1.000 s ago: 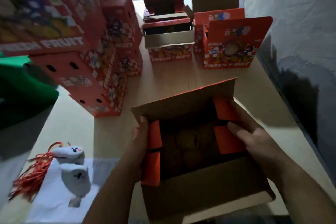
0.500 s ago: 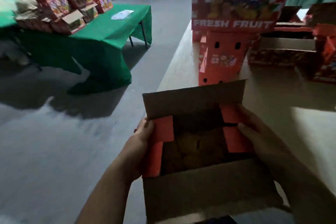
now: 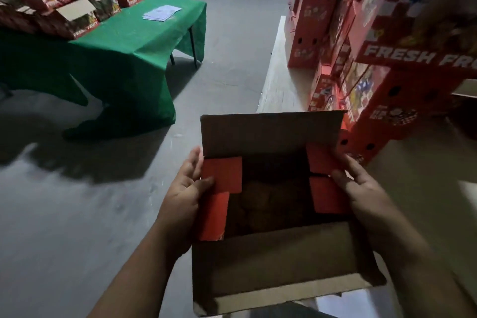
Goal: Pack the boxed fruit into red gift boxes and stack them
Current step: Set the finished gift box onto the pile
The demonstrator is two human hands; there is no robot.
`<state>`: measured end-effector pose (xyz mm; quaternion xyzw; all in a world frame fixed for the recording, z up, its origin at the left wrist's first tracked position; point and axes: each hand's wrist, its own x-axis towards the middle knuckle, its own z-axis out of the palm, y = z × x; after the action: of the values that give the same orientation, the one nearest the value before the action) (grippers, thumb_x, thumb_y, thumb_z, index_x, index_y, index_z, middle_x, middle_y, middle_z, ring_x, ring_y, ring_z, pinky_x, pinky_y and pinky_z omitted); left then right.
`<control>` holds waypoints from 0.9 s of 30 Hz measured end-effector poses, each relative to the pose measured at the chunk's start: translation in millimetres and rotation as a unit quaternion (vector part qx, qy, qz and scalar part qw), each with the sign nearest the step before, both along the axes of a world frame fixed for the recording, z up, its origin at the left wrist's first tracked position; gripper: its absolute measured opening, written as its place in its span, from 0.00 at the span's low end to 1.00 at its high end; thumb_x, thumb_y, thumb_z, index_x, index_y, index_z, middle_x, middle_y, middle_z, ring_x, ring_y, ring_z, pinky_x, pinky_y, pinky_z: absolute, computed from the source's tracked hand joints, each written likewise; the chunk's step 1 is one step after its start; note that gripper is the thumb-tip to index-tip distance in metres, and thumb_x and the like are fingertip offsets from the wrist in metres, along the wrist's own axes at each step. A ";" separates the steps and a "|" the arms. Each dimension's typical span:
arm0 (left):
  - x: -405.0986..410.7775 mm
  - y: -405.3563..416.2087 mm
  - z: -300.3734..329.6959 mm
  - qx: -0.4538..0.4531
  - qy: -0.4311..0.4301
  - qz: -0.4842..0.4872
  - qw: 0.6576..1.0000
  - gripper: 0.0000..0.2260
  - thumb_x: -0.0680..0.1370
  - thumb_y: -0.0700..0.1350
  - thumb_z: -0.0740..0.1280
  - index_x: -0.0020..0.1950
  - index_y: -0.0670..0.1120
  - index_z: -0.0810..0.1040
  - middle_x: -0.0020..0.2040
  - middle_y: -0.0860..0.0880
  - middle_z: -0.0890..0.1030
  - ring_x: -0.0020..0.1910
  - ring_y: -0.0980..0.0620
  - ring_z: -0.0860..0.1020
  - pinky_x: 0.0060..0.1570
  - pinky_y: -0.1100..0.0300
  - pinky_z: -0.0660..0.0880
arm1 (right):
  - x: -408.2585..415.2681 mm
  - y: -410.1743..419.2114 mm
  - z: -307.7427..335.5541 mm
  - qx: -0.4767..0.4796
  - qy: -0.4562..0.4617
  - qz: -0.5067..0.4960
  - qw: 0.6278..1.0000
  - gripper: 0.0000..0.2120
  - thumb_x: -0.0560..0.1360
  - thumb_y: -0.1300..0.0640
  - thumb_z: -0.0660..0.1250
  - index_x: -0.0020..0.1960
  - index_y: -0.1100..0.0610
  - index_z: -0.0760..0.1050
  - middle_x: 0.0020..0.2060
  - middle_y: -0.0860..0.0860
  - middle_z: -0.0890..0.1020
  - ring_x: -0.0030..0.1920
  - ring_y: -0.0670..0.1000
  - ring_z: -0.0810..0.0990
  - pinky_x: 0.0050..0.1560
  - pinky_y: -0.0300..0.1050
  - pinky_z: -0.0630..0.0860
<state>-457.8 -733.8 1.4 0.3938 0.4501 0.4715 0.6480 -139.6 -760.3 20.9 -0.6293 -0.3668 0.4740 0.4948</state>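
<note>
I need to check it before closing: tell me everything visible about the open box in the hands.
The open gift box is brown cardboard inside with red outer faces. Its far and near long flaps stand open; four short red side flaps fold inward. Dim round fruit lies inside. The left hand and right hand grip its sides, holding it upright.

An open red gift box [image 3: 271,214], flaps raised, is held level above the floor; dim round fruit [image 3: 260,201] is seen inside.
</note>
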 end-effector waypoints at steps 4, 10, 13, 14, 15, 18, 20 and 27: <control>-32.0 52.8 6.7 0.008 -0.014 -0.033 0.999 0.29 0.80 0.43 0.69 0.77 0.62 0.65 0.68 0.50 0.83 0.61 0.44 0.85 0.48 0.53 0.84 | -30.8 38.8 12.9 -0.001 0.012 -0.042 0.999 0.20 0.84 0.60 0.62 0.67 0.37 0.77 0.52 0.40 0.87 0.49 0.42 0.86 0.40 0.35 0.81; -49.5 132.9 12.6 0.011 0.004 -0.139 0.990 0.24 0.76 0.43 0.68 0.71 0.59 0.79 0.65 0.49 0.84 0.58 0.48 0.85 0.49 0.60 0.82 | -51.9 71.3 23.8 0.008 0.035 -0.135 0.990 0.21 0.84 0.62 0.62 0.68 0.38 0.76 0.53 0.42 0.86 0.46 0.42 0.86 0.38 0.36 0.81; -47.5 182.9 5.9 0.007 0.027 -0.162 0.986 0.25 0.76 0.41 0.67 0.68 0.64 0.80 0.60 0.47 0.86 0.40 0.51 0.84 0.37 0.60 0.81 | -69.6 95.0 18.5 -0.003 0.020 -0.182 0.983 0.21 0.84 0.62 0.63 0.68 0.39 0.76 0.55 0.44 0.84 0.46 0.42 0.86 0.39 0.37 0.82; -48.5 200.2 2.4 0.004 0.038 -0.155 0.987 0.24 0.79 0.39 0.67 0.67 0.64 0.81 0.58 0.46 0.87 0.36 0.51 0.82 0.34 0.60 0.80 | -79.2 103.3 15.5 -0.006 0.009 -0.193 0.981 0.21 0.83 0.63 0.63 0.68 0.40 0.76 0.55 0.44 0.84 0.46 0.41 0.86 0.39 0.37 0.82; -50.2 220.6 -0.5 0.002 0.044 -0.156 0.987 0.23 0.82 0.37 0.67 0.66 0.64 0.81 0.57 0.46 0.88 0.35 0.51 0.82 0.32 0.60 0.80 | -88.6 112.8 11.3 -0.004 -0.004 -0.208 0.978 0.20 0.83 0.64 0.63 0.68 0.42 0.77 0.55 0.44 0.84 0.44 0.39 0.85 0.39 0.34 0.81; -56.8 276.9 -6.4 -0.014 0.050 -0.188 0.981 0.21 0.85 0.37 0.64 0.65 0.63 0.81 0.55 0.48 0.88 0.40 0.50 0.86 0.35 0.58 0.82 | -110.7 139.4 4.9 -0.021 -0.044 -0.241 0.969 0.16 0.83 0.65 0.64 0.63 0.48 0.77 0.48 0.49 0.86 0.33 0.38 0.82 0.29 0.29 0.74; -56.4 311.2 -6.1 0.002 0.059 -0.220 0.974 0.21 0.84 0.36 0.65 0.65 0.62 0.82 0.55 0.52 0.88 0.43 0.52 0.87 0.36 0.61 0.82 | -122.4 152.4 1.3 -0.028 -0.023 -0.270 0.962 0.20 0.83 0.68 0.62 0.65 0.46 0.77 0.41 0.47 0.87 0.31 0.42 0.80 0.28 0.32 0.74; 16.4 430.8 -3.6 0.082 0.118 -0.388 0.911 0.27 0.84 0.34 0.64 0.71 0.64 0.79 0.62 0.56 0.85 0.53 0.52 0.86 0.45 0.62 0.82 | -136.0 183.1 -20.8 -0.021 0.029 -0.418 0.908 0.21 0.84 0.57 0.63 0.60 0.28 0.77 0.60 0.53 0.83 0.52 0.55 0.85 0.51 0.55 0.84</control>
<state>-441.4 -303.0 -2.1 0.6422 0.2952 0.1685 0.6871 -275.6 -577.2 0.1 -0.7212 -0.0458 0.2492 0.6448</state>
